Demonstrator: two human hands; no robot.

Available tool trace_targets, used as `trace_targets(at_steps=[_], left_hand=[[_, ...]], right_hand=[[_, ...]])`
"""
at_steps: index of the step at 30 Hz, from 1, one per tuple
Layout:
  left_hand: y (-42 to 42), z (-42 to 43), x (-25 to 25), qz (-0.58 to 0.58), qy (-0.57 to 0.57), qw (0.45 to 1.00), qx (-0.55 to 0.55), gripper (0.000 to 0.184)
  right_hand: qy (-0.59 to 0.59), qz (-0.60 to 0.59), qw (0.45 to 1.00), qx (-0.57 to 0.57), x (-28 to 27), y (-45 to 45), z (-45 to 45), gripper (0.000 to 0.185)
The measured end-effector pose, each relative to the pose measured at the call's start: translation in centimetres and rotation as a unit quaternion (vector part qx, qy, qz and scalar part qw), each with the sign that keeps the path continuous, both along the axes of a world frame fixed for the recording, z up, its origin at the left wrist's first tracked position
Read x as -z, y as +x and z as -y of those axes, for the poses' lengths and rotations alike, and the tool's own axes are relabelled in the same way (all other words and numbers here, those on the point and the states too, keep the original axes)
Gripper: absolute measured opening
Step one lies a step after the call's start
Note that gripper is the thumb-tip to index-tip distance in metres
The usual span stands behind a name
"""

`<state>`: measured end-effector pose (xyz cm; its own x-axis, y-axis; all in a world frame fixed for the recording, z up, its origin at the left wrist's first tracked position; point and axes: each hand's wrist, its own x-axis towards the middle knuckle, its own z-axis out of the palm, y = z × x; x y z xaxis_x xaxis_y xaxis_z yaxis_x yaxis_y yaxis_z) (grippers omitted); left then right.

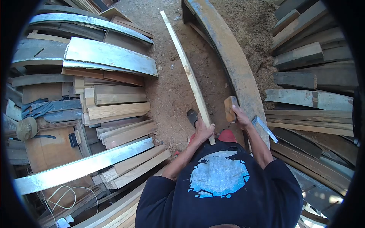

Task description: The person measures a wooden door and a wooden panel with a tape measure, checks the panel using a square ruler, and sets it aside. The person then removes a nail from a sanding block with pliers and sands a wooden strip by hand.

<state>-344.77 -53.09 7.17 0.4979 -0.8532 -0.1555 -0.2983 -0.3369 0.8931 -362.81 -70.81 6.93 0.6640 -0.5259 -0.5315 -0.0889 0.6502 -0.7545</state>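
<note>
A long, narrow strip of pale wood (pixel 189 72) runs from my lap out over the dirt floor. My left hand (pixel 205 132) is closed around its near end. In my right hand (pixel 241 117) is a small brown wooden block (pixel 230 108), gripped at its right side and held apart from the strip. Just right of my right wrist, an L-shaped metal square (pixel 264 128) lies on the long worn wooden bench (pixel 237 64). The fingertips of my left hand are partly hidden behind the strip.
Stacked boards (pixel 118 110) and a white-faced panel (pixel 110 57) fill the left side. More beams (pixel 300 98) are piled at right, beyond the bench. A white cable (pixel 72 195) hangs at lower left. Sawdust (pixel 258 38) covers the ground behind the bench.
</note>
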Motion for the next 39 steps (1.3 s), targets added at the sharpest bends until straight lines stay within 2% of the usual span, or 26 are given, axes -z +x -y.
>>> trace_targets(at_steps=[4, 7, 10, 13, 16, 17, 20, 23, 24, 26, 29, 36, 37, 39], left_hand=[[0.2, 0.1, -0.2, 0.008, 0.008, 1.000, 0.022, 0.093], [-0.6, 0.6, 0.8, 0.002, 0.006, 1.000, 0.019, 0.087], [-1.9, 1.9, 2.3, 0.096, -0.035, 0.994, 0.043, 0.089], [-3.5, 4.3, 3.3, -0.085, 0.123, 0.988, 0.045, 0.086], [-5.8, 7.9, 0.8, -0.206, 0.171, 0.962, 0.059, 0.080], [-6.1, 8.9, 3.0, -0.200, 0.184, 0.958, 0.088, 0.109], [-8.2, 11.8, 7.7, -0.187, 0.217, 0.956, 0.070, 0.107], [-10.1, 14.7, 7.4, -0.240, 0.170, 0.952, 0.085, 0.113], [-11.1, 15.5, 6.0, -0.244, 0.177, 0.950, 0.082, 0.116], [-11.9, 17.3, 7.7, -0.247, 0.229, 0.940, 0.055, 0.124], [-14.3, 18.3, 2.7, -0.257, 0.276, 0.925, 0.047, 0.132], [-13.7, 19.1, 4.8, -0.241, 0.263, 0.933, 0.052, 0.137], [-13.5, 19.0, 4.9, -0.256, 0.261, 0.928, 0.069, 0.143], [-13.7, 18.7, 4.6, -0.257, 0.272, 0.924, 0.080, 0.146]], right_hand=[[0.082, -0.012, 0.995, 0.057, -0.2, -2.7, -1.4, 0.049], [0.083, 0.006, 0.993, 0.089, 0.5, -4.3, -2.5, 0.049], [0.072, 0.010, 0.990, 0.119, -0.1, -5.4, -3.7, 0.047], [0.074, 0.011, 0.985, 0.155, -0.8, -7.2, -4.6, 0.045], [0.065, -0.006, 0.978, 0.197, -0.6, -10.0, -6.0, 0.045], [0.011, -0.010, 0.977, 0.213, -0.4, -11.1, -6.6, 0.048], [-0.025, -0.080, 0.966, 0.244, -0.4, -14.5, -8.8, 0.053], [-0.038, -0.108, 0.955, 0.272, 0.2, -17.9, -11.9, 0.060], [-0.041, -0.118, 0.949, 0.289, -0.3, -18.6, -12.7, 0.061], [-0.010, -0.124, 0.946, 0.298, -0.7, -20.4, -14.7, 0.058], [-0.002, -0.123, 0.936, 0.331, 0.1, -22.1, -17.5, 0.059], [0.032, -0.115, 0.896, 0.428, 0.8, -23.0, -20.3, 0.057], [0.029, -0.114, 0.886, 0.449, 0.7, -22.9, -20.5, 0.056], [0.017, -0.135, 0.874, 0.466, -1.3, -22.5, -20.3, 0.053]])
